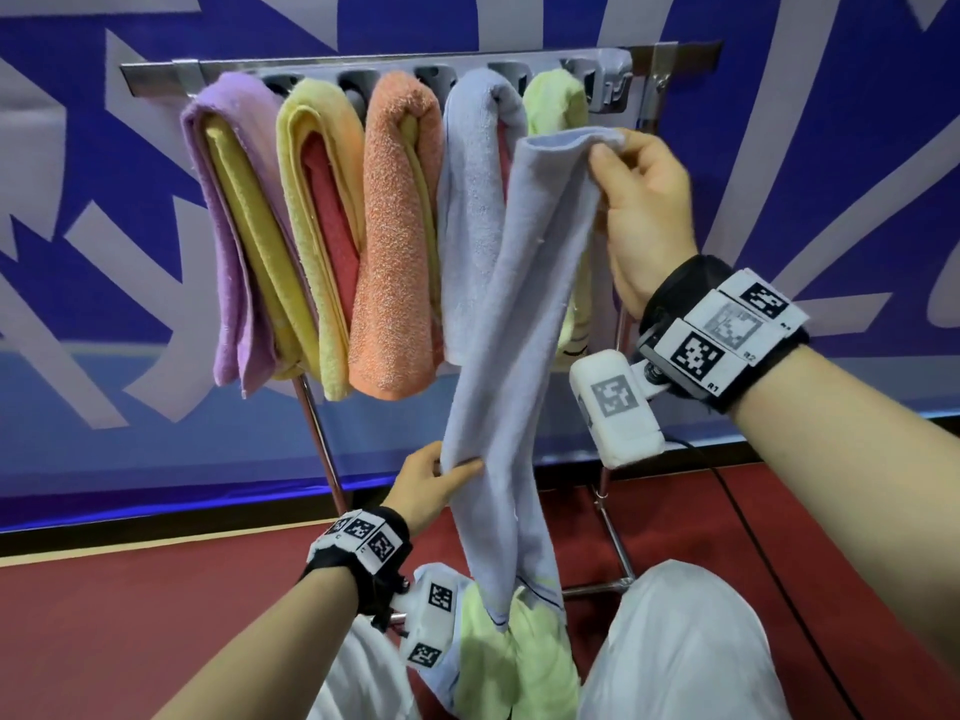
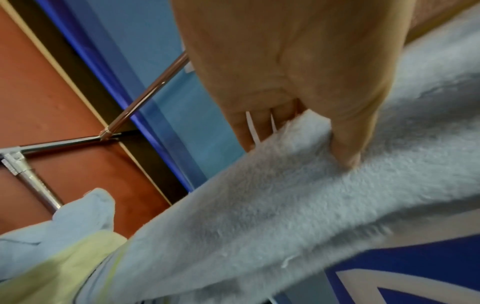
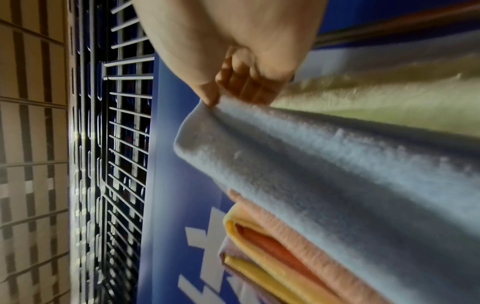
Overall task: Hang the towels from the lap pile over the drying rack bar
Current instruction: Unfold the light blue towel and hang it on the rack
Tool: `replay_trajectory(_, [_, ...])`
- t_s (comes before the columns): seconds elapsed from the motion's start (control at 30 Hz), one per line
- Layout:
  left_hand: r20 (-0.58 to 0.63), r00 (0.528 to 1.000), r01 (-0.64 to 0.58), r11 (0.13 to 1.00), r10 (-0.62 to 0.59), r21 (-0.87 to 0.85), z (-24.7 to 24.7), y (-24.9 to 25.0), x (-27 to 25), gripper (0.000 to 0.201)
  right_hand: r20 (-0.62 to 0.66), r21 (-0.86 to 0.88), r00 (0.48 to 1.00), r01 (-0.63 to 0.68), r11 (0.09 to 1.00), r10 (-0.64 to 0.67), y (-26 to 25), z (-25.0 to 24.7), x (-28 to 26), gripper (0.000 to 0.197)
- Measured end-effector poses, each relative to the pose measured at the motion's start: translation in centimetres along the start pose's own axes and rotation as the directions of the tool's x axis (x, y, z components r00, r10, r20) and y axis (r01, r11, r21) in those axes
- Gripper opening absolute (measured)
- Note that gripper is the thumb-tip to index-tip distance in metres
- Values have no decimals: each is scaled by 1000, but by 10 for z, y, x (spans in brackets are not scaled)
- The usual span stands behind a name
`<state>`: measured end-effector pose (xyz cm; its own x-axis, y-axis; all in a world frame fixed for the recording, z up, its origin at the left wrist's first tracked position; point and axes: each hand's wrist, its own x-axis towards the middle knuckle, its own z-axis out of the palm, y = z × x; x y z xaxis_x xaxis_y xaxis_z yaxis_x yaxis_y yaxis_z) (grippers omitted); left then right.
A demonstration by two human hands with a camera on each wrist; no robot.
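- While I sit facing a blue wall banner with pale grey shapes, the dark red floor runs under the drying rack and my legs in pale trousers.
- Behind the banner, the right wrist view shows metal grating and beige slatted panels.
- Draped over the rack's top bar, side by side, hang a purple towel, a yellow one, an orange one, a pale blue one and a light green one.
- My right hand pinches the top corner of a pale blue towel, held up just in front of the hung ones.
- My left hand pinches its edge lower down, thumb on the front.
- Its bottom end trails onto the lap pile, where green and blue towels lie between my knees.
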<state>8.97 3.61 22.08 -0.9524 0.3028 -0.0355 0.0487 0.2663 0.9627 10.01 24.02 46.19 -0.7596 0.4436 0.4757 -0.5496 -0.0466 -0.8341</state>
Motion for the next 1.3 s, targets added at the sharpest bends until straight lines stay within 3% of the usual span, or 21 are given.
replay_trajectory(0.1, [-42,999,-8,1000,8,-5,-4,2,0,58,-93,-216,990,86,973,-108,14,-20,4,9])
replay_trajectory(0.23, [-50,998,-44,999,45,30,-9,17,6,35,-33,-574,998,28,819,-57,42,-37,-9,15])
replay_trajectory(0.37, [-32,999,-28,999,29,18,-14,32,16,52,140,-806,970,-7,592,201,75,-49,-36,18])
replay_trajectory(0.47, [-7,1000,14,1000,-14,-11,-17,44,22,38,196,-921,858,-5,389,475,102,-56,-56,22])
replay_trajectory(0.53, [28,999,38,998,-36,-57,-20,52,24,38,180,-942,805,-25,335,565,115,-59,-65,25])
replay_trajectory(0.63, [71,997,37,997,-33,-63,-25,58,25,31,172,-898,856,-67,434,488,115,-54,-68,27])
replay_trajectory(0.73, [118,992,39,999,-40,11,-30,49,22,31,176,-748,941,-62,661,288,92,-37,-56,23])
replay_trajectory(0.83, [147,985,73,993,-86,92,-31,31,17,57,161,-506,978,-34,862,134,55,-12,-41,26])
replay_trajectory(0.9, [168,982,61,988,-85,140,-28,18,15,64,149,-330,985,-36,943,89,32,4,-32,27])
replay_trajectory(1.07, [128,991,-41,993,27,112,-11,13,12,21,189,-123,981,-24,992,47,-3,45,-15,23])
replay_trajectory(1.2, [-83,990,-104,982,118,157,-7,25,15,37,274,-92,960,-23,995,47,-16,62,-15,27])
replay_trajectory(1.3, [-272,940,-157,970,205,187,-3,31,9,27,265,-104,964,-4,995,32,-18,65,-12,26])
